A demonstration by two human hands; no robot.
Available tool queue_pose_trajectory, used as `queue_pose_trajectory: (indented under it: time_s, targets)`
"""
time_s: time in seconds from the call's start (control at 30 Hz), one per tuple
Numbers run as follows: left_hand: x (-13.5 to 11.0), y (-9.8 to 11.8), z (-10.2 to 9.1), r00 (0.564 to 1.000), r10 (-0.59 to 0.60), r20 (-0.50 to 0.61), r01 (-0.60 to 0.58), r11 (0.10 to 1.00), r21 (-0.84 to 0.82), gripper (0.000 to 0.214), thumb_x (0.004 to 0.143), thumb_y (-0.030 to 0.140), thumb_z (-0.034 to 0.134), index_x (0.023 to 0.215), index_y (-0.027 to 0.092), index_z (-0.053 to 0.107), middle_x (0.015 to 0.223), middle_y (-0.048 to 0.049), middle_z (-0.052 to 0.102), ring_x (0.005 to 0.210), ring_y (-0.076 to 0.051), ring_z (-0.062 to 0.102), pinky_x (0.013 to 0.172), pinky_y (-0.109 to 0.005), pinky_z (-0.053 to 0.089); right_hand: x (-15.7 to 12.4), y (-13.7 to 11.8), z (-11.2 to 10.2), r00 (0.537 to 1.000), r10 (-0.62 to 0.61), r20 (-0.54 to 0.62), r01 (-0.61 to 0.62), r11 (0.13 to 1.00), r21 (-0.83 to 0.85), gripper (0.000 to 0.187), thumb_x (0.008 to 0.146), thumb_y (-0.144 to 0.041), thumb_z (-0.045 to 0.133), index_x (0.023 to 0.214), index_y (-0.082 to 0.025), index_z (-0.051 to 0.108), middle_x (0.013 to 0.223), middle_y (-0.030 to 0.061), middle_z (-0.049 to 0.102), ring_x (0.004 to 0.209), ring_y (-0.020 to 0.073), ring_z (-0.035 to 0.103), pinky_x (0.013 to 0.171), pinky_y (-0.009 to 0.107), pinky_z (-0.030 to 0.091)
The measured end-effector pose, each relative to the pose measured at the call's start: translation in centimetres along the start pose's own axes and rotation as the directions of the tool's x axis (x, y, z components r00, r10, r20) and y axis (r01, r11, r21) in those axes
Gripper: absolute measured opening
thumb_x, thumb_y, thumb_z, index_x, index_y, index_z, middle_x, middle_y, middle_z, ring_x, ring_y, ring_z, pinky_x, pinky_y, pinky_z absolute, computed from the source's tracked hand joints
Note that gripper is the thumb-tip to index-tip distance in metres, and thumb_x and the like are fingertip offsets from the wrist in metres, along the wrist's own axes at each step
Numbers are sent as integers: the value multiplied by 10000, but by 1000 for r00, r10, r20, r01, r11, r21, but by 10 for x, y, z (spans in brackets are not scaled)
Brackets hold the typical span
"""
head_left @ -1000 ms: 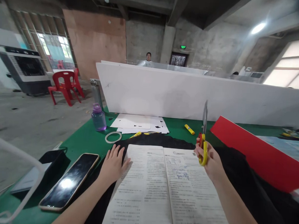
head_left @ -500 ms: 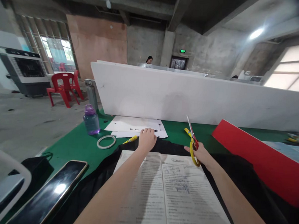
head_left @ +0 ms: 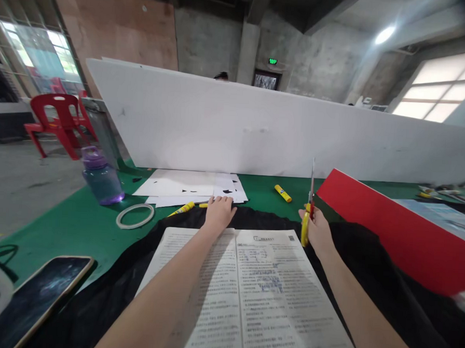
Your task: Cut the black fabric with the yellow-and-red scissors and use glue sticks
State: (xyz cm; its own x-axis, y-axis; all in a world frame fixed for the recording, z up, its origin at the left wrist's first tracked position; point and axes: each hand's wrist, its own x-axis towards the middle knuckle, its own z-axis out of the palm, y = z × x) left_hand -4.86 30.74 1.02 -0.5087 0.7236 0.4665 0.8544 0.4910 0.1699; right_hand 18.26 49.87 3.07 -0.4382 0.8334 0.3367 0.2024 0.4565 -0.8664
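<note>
My right hand point(head_left: 318, 228) is closed round the scissors point(head_left: 307, 222) by their yellow and red handles, blades pointing up and away. My left hand point(head_left: 219, 213) lies palm down on the black cloth point(head_left: 249, 216), fingers apart, at the near edge of white paper sheets point(head_left: 185, 183) with small black scraps on them. Beneath my forearms an open printed book point(head_left: 269, 290) with handwritten notes rests on the cloth. Left of my left hand are a yellow glue stick point(head_left: 182, 209) and another small yellow item, partly hidden by that hand.
On the green table point(head_left: 108, 240) are a yellow tube point(head_left: 283, 193), a white ring point(head_left: 135, 216), a purple-lidded bottle point(head_left: 102, 177) and a phone point(head_left: 43, 294). A red board point(head_left: 393, 229) leans at the right. A tall white panel point(head_left: 235, 127) stands along the back.
My view has swung down and right. The scissors have turned more upright in my right hand and sit farther from the yellow tube. My left hand stays on the cloth by the papers.
</note>
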Motion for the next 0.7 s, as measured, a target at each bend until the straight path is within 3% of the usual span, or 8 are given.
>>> queue_pose_trajectory:
  time_s: [0.1, 0.23, 0.4, 0.53, 0.63, 0.7]
  targets:
    - [0, -4, 1, 1000, -22, 8, 22, 999, -25, 356, 904, 311, 464, 1233, 180, 500, 1159, -135, 628, 1149, -288, 484, 1023, -486, 268, -1, 3, 6, 1000, 25, 12, -26, 999, 47, 496, 640, -494, 697, 1003, -206, 521, 781, -22, 508, 670, 141, 512, 661, 281, 459]
    - [3, -10, 1, 999, -5, 35, 7, 998, -69, 245, 897, 297, 487, 1113, 223, 576, 1102, -81, 658, 1142, -242, 504, 1070, -472, 220, -2, 3, 5, 998, 7, 61, -10, 999, 53, 501, 558, -447, 776, 913, -209, 514, 721, -54, 426, 620, 112, 446, 665, 278, 451]
    - [6, -14, 4, 998, 27, 58, -19, 991, -134, 338, 869, 276, 551, 1202, 218, 527, 1110, -61, 659, 1124, -207, 531, 1066, -413, 259, -8, -13, -6, 967, 111, 228, -119, 993, 19, 488, 614, -472, 740, 940, -216, 483, 732, -44, 457, 669, 135, 493, 659, 275, 461]
    - [10, -14, 5, 997, 31, 67, -20, 987, -162, 414, 836, 248, 601, 1239, 208, 512, 1059, -49, 679, 1081, -201, 559, 1060, -409, 264, -7, -17, -14, 972, 26, 233, 38, 964, -265, 550, 600, -478, 738, 1006, -195, 499, 871, 19, 551, 815, 205, 566, 749, 329, 465]
    - [15, -15, 1, 993, 55, 102, -36, 984, -176, 284, 835, 287, 603, 1112, 226, 606, 959, -26, 708, 978, -198, 607, 1041, -435, 279, -2, -8, -18, 980, -66, 186, 156, 837, -524, 590, 610, -523, 709, 1037, -171, 504, 951, 82, 572, 897, 266, 576, 766, 369, 456]
    - [18, -16, -5, 988, 89, 123, -66, 982, -179, 171, 838, 299, 591, 982, 236, 655, 932, -14, 716, 941, -199, 620, 1045, -457, 264, 2, -1, -22, 977, -105, 188, 200, 768, -608, 609, 641, -539, 676, 1075, -153, 494, 979, 113, 579, 928, 288, 577, 766, 378, 452]
